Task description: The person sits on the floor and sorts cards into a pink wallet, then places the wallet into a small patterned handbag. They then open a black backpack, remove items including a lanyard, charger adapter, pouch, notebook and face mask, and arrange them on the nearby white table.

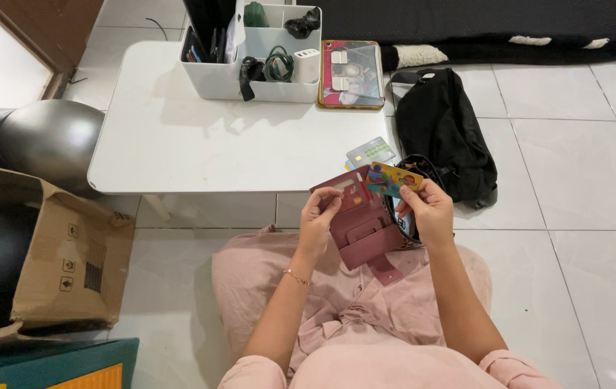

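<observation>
Head view: the person sits on the tiled floor in front of a low white bench. The left hand holds a dusty-pink wallet open, fingers closed on its upper left edge, thumb on the card slots. The right hand is closed on a colourful card, pinching its right end, with the card's left end just at the wallet's top right corner. The two hands are apart, one on each side of the wallet.

As a judgement, the card work is partway: at least one card shows sitting in the wallet's slots, one is in the right hand, and one grey card lies on the bench edge just above the wallet, with the corner of another peeping out beneath it. Whether cards go in or come out cannot be told.

The wallet is a fold-over kind with a strap tab hanging from its lower right corner toward the lap; its inside face shows several slots.

Right of the wallet a black bag lies on the floor. Above the wallet, at the bench's far edge, stand a white organiser and a pink tablet. Left of the wallet sits a cardboard box.
</observation>
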